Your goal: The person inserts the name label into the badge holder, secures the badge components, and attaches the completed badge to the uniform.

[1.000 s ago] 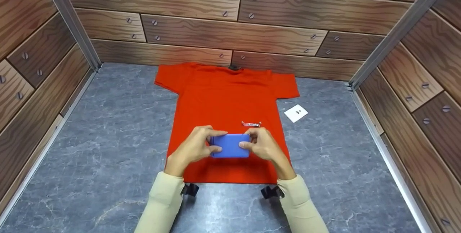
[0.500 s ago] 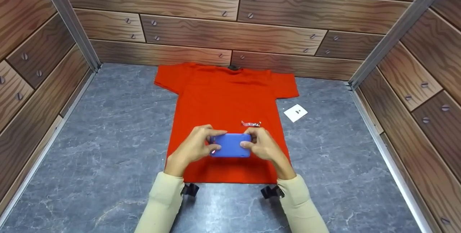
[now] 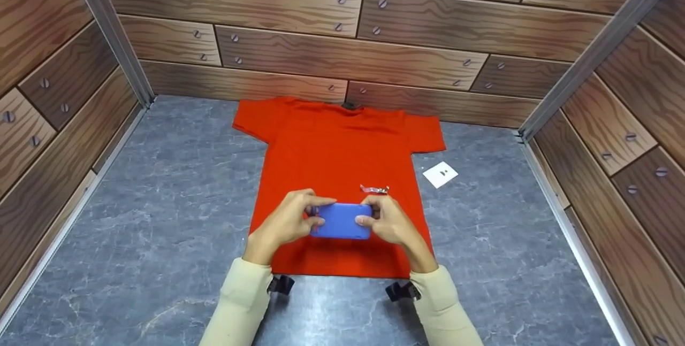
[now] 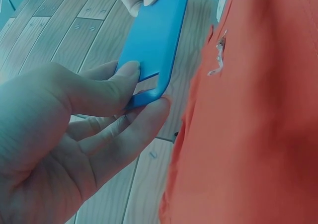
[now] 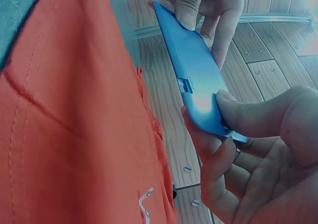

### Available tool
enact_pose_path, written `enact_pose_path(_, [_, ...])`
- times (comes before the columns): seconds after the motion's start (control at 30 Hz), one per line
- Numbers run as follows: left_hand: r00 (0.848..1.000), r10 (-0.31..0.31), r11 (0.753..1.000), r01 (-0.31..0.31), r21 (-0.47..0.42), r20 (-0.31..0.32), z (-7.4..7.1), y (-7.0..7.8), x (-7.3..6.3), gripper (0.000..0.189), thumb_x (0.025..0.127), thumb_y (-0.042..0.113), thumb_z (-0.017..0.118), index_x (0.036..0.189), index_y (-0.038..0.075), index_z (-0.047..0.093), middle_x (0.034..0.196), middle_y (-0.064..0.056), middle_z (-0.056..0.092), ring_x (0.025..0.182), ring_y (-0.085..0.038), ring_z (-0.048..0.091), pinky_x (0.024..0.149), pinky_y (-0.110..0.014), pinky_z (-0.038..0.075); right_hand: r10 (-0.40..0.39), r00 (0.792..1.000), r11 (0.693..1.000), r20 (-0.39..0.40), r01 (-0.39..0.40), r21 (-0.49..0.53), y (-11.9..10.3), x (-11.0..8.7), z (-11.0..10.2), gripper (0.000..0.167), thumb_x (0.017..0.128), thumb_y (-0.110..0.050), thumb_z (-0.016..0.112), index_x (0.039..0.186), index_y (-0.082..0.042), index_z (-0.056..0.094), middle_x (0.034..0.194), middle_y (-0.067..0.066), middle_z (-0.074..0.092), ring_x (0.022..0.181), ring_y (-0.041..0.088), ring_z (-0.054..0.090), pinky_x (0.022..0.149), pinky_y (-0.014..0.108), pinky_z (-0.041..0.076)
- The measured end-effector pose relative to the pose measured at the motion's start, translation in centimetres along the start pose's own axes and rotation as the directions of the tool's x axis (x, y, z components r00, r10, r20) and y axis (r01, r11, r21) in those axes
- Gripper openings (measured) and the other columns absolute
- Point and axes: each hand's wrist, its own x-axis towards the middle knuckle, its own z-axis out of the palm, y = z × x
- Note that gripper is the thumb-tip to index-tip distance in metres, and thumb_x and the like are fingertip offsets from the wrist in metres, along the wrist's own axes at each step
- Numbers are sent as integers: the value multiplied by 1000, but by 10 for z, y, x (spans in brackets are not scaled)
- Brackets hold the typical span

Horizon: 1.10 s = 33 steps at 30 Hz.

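Note:
Both hands hold a blue phone case [image 3: 341,221] level between them, above the lower half of a red T-shirt [image 3: 337,153]. My left hand [image 3: 289,217] pinches its left end, index finger along the top edge and thumb on the near face. In the left wrist view that end of the case [image 4: 154,40] has a cutout beside the thumb. The right hand [image 3: 392,222] pinches the other end, its thumb pressed on the flat face. A notch shows along one long side of the case [image 5: 196,60] in the right wrist view.
On the shirt, just beyond the right hand, lies a small shiny strip [image 3: 374,190]. A white card [image 3: 440,174] with a dark mark lies right of the shirt on the grey marbled surface [image 3: 176,217]. Wood-patterned walls [image 3: 299,52] enclose the back and sides.
The head view has shifted slightly, so the scene sits a little lower. Both hands keep their grip on the phone case, which has barely moved.

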Motion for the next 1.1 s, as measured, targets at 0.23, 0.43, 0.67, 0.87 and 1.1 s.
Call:
enact_pose_path(0.23, [1000, -4, 1000, 4, 13, 5, -3, 3, 3, 44, 90, 6, 79, 132, 16, 72, 91, -4, 64, 84, -14, 57, 76, -25, 56, 2, 1000, 1000, -14, -2, 8, 0, 1, -3, 5, 93, 3, 71, 96, 5, 68, 88, 14, 66, 73, 18, 62, 71, 28, 56])
enact_pose_path(0.43, [1000, -7, 1000, 7, -22, -16, 3, -2, -8, 44, 90, 6, 79, 132, 15, 72, 91, -3, 65, 84, -14, 59, 77, -30, 58, 27, 999, 999, 21, -26, -26, -2, 2, -1, 6, 92, 2, 72, 98, 3, 70, 90, 14, 68, 77, 19, 63, 74, 30, 58])
enact_pose_path(0.67, [1000, -24, 1000, 24, -12, -13, 1, -2, -9, 44, 90, 6, 79, 132, 17, 72, 92, -2, 64, 84, -14, 57, 75, -25, 54, 31, 999, 999, 19, -30, -17, -1, 2, 2, 6, 92, 3, 72, 98, 4, 70, 88, 13, 67, 75, 18, 62, 73, 29, 57])
enact_pose_path(0.87, [999, -34, 999, 34, -18, 3, 1, -3, -7, 45, 90, 5, 78, 133, 15, 71, 90, -1, 63, 83, -13, 58, 74, -23, 56, 41, 999, 999, 13, -41, -6, -2, 2, 2, 6, 92, 3, 72, 98, 3, 70, 88, 12, 66, 75, 17, 62, 73, 29, 57])
enact_pose_path(1.1, [999, -32, 999, 32, -24, 0, 1, -1, -4, 44, 90, 5, 78, 133, 16, 72, 90, -2, 63, 84, -13, 58, 76, -24, 56, 31, 1000, 999, 5, -31, -15, -2, 2, 0, 7, 92, 2, 72, 98, 3, 70, 89, 12, 66, 76, 17, 61, 73, 29, 57])
